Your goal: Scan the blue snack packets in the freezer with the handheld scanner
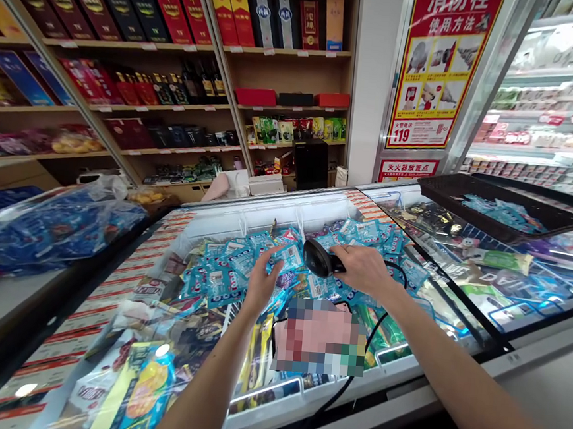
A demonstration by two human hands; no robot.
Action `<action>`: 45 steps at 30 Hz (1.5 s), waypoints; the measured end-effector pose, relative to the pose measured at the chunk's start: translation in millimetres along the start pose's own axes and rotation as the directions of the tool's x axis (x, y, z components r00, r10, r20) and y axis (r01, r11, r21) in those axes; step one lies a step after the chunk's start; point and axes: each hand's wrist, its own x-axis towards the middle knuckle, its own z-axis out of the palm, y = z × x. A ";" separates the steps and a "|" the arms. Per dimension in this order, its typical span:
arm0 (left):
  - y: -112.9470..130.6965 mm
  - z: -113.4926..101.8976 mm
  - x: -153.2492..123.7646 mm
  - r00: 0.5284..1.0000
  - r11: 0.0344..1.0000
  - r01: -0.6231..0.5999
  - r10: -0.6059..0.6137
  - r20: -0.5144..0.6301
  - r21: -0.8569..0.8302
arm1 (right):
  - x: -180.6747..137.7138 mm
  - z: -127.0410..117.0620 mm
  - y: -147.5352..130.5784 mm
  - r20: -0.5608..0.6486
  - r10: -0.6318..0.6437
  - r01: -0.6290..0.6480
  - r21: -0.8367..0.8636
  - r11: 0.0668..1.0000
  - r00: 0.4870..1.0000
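I stand over an open chest freezer heaped with blue ice-cream packets. My left hand reaches into the pile, and its fingers pinch the edge of one blue packet. My right hand is closed round the handle of a black barcode scanner, whose head points left at that packet. The scanner's black cable trails down over the freezer's front edge. A blurred patch lies just below my hands.
Sliding glass lids cover the freezer to the right, with a black tray of blue packets on top. A bag of blue packets lies at the left. Shelves of boxed bottles fill the back wall. Mixed packets lie under the near glass.
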 end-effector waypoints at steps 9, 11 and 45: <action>-11.0 7.1 -0.6 1.000 1.000 -0.001 0.001 -0.025 0.000 | -11.5 23.4 -3.6 0.003 -0.016 0.016 0.023 1.000 1.000; -9.9 7.6 -1.0 0.999 0.999 0.001 -0.003 -0.038 -0.041 | -12.3 24.9 -2.2 -0.008 0.001 -0.001 0.029 1.000 1.000; -3.2 9.7 -3.4 0.999 0.970 0.043 -0.047 -0.010 -0.239 | 2.6 26.5 5.3 -0.056 -0.083 0.082 -0.012 0.997 0.995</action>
